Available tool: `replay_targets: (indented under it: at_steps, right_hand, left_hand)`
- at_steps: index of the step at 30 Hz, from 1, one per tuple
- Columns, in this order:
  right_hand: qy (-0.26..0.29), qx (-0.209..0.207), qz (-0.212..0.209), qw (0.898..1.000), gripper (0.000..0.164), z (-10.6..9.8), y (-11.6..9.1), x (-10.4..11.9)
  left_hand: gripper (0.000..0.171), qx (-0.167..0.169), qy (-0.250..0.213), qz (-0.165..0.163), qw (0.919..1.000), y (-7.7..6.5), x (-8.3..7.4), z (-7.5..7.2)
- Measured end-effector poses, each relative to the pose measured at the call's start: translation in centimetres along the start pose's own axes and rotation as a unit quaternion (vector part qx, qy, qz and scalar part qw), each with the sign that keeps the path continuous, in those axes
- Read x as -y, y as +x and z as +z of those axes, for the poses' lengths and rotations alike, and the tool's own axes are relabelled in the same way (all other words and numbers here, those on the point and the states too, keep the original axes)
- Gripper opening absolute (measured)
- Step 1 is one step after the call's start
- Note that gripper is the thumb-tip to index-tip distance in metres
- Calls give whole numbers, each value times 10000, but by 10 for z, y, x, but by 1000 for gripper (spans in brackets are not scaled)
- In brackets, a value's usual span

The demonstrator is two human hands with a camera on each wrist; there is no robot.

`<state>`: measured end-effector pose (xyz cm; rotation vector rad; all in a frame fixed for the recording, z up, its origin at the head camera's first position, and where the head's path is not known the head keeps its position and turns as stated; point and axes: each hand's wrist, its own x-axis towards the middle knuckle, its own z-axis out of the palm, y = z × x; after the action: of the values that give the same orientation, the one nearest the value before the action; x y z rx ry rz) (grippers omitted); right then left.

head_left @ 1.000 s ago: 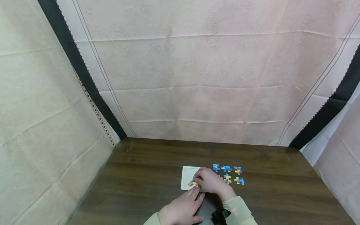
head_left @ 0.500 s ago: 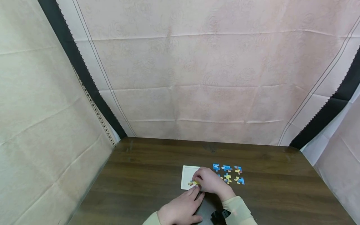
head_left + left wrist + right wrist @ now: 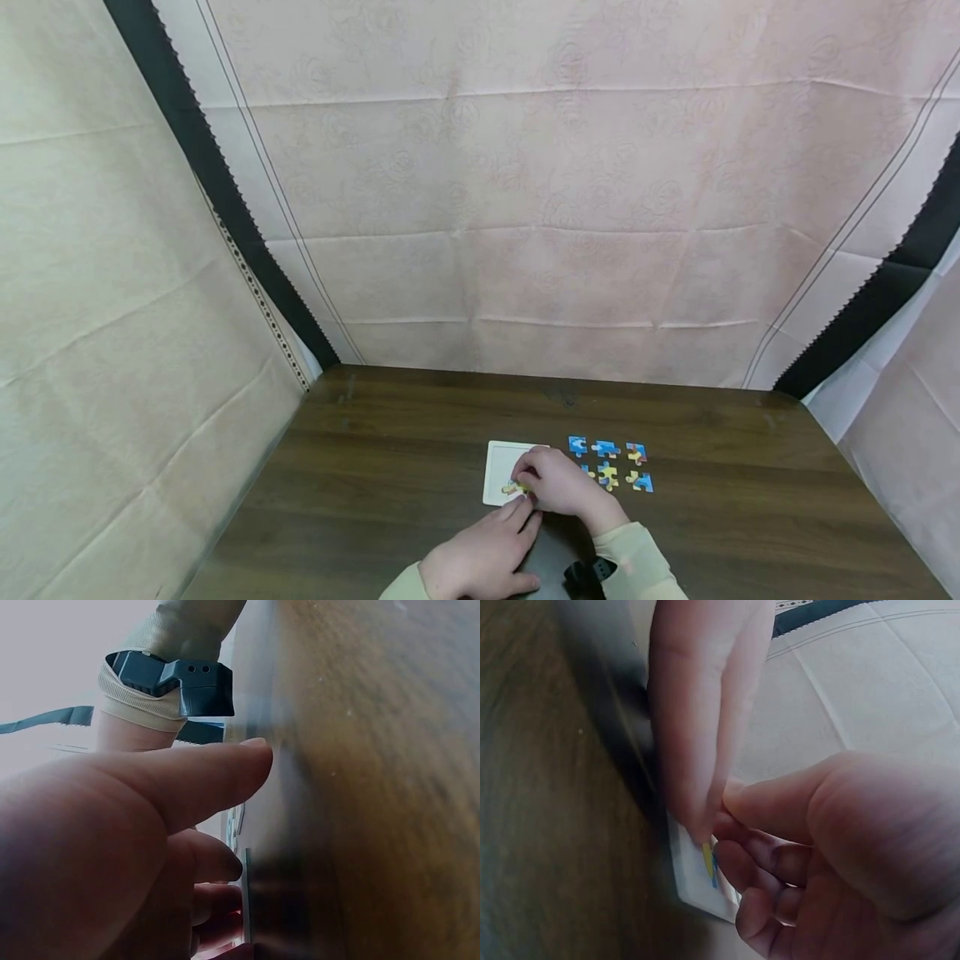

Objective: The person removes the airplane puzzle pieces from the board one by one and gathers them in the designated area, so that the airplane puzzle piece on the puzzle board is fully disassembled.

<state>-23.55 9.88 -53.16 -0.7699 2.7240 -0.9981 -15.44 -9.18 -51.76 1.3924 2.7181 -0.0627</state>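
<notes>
A white puzzle tray lies on the table, with a small yellow-and-blue puzzle piece in its near part. My right hand reaches over the tray's right side, thumb and fingers curled in and pinching at the yellow piece, largely covering it. In the right wrist view, a yellow edge of the puzzle piece shows beside the fingertips. My left hand lies at the near edge, its fingers extended and their tips touching the tray near the piece. In the left wrist view, its thumb stretches out close over the tabletop.
Several loose blue-and-yellow puzzle pieces lie in two rows right of the tray, partly behind the right hand. A black wrist camera sits on the right sleeve. Pale cloth hangs behind the brown table.
Both hands stay in nearly the same place. The right fingers shift only slightly at the yellow piece.
</notes>
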Motion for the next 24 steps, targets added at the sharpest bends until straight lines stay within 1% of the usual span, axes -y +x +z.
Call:
replay_targets:
  at_steps: [4,7,12,14,15,19,21,24]
  right_hand:
    - [297,157,80,9994,11,0,1,-2]
    - [377,232,78,9990,10,1,2,-4]
    - [408,265,121,9987,10,3,2,-5]
    - [455,213,161,9986,10,3,1,-4]
    - [473,161,183,9986,9,3,1,-4]
    - [486,-172,258,9983,7,0,0,-2]
    - [470,-335,291,9979,6,-2,0,-2]
    - [499,-465,331,9971,7,-4,-1,-1]
  left_hand:
    - [79,80,-72,-49,9999,0,0,-2]
    - [79,92,-89,-89,9999,0,0,-2]
    - [80,-127,178,-92,9997,0,-1,1]
    - [80,-140,171,-115,9997,0,-2,1]
    - [80,-92,96,-134,9998,0,-1,1]
    - [79,214,-343,-232,9989,1,1,1]
    - [79,310,-498,-262,9979,2,2,0]
    - [79,299,-544,-239,9978,1,2,-1]
